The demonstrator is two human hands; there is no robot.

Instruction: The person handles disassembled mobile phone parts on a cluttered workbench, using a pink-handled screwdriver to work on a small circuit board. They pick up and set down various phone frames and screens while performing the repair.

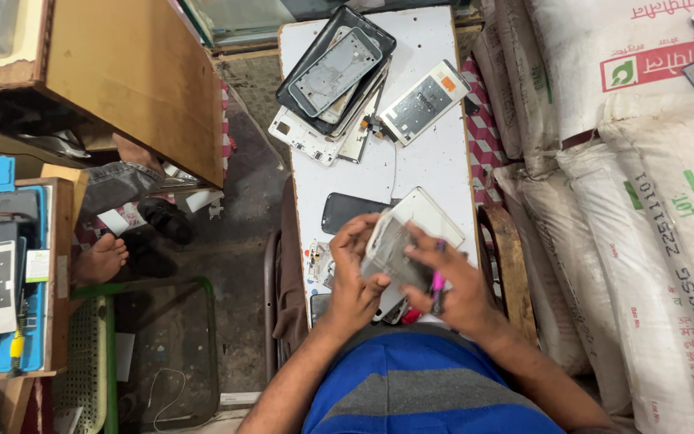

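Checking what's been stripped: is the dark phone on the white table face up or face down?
Cannot tell. The dark phone lies flat on the table, showing only a plain glossy dark side.

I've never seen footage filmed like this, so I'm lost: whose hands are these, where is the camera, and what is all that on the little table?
The one picture comes from a camera worn on a person's head, looking down at their own two bare hands. The left hand and right hand together hold a pale phone frame with a clear, greyish panel. The right hand also grips a slim pink tool. Below lies a narrow white table. On it rest a dark phone lying flat, a white phone body and, at the far end, a pile of phone frames and panels. White printed sacks stand to the right.
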